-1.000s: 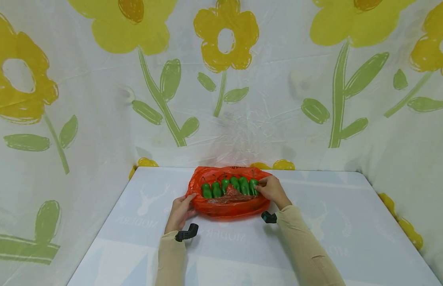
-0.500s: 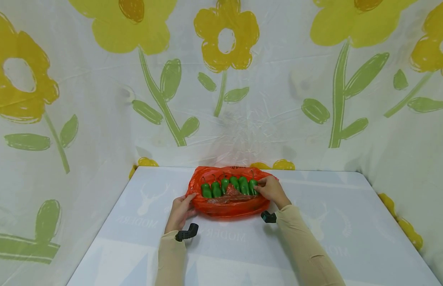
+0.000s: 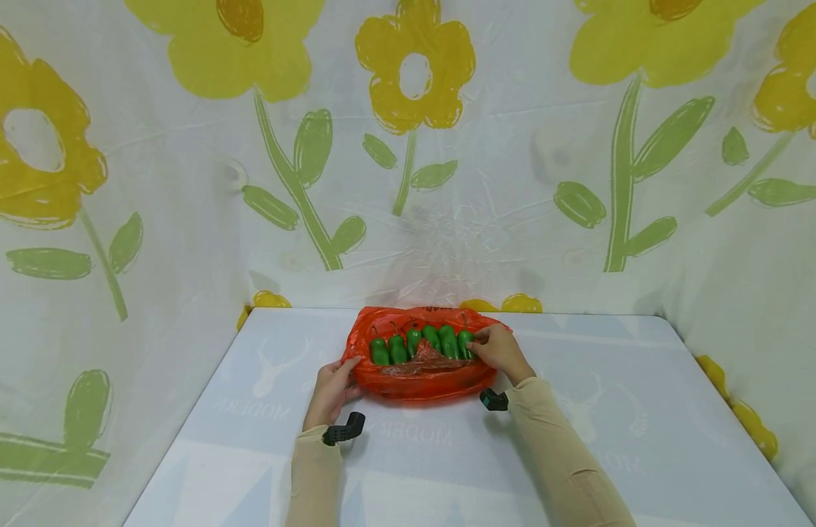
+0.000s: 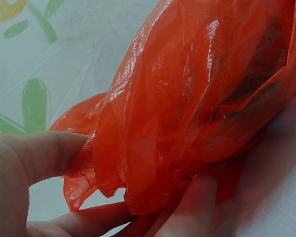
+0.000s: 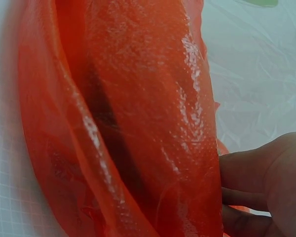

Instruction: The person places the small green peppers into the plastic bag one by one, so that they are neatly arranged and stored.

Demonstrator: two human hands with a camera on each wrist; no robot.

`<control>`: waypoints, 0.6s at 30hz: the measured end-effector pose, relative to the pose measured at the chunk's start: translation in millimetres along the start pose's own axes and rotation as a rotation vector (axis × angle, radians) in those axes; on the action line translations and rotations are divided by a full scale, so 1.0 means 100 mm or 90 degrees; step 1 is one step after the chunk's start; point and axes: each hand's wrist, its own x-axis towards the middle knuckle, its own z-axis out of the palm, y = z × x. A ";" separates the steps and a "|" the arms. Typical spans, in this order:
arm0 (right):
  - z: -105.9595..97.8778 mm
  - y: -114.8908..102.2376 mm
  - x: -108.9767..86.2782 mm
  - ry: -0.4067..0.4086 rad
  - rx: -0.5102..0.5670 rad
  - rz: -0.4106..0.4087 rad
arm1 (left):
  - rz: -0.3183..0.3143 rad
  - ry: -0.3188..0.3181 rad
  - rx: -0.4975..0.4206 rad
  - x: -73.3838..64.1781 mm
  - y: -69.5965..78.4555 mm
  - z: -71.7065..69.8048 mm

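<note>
A red plastic bag [image 3: 421, 388] lies at the far middle of the table, its mouth spread wide. Several green peppers [image 3: 449, 342] stand in a row inside, stems up, their lower ends hidden by the bag's front fold. At the left edge my left hand [image 3: 330, 388] grips the bag; in the left wrist view its thumb [image 4: 64, 150] and fingers [image 4: 192, 207] close on the crumpled plastic [image 4: 153, 148]. My right hand [image 3: 503, 350] pinches the bag's right rim beside the rightmost pepper. In the right wrist view its fingertips pass behind the red film [image 5: 163, 123].
The white table [image 3: 421, 476] carries faint deer prints and lettering. Its far edge meets a hanging sheet [image 3: 500, 183] printed with yellow flowers, which also encloses both sides. Black wrist cameras [image 3: 345, 430] sit at the cuffs of beige sleeves [image 3: 566, 454].
</note>
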 end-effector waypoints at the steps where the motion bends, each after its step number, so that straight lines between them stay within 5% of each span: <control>1: 0.00 0.00 0.00 0.000 0.000 0.001 | 0.001 -0.002 -0.002 0.00 0.00 0.00; 18: -0.11 -0.02 -0.06 0.061 -0.022 -0.070 | -0.001 -0.009 0.010 0.00 0.01 -0.01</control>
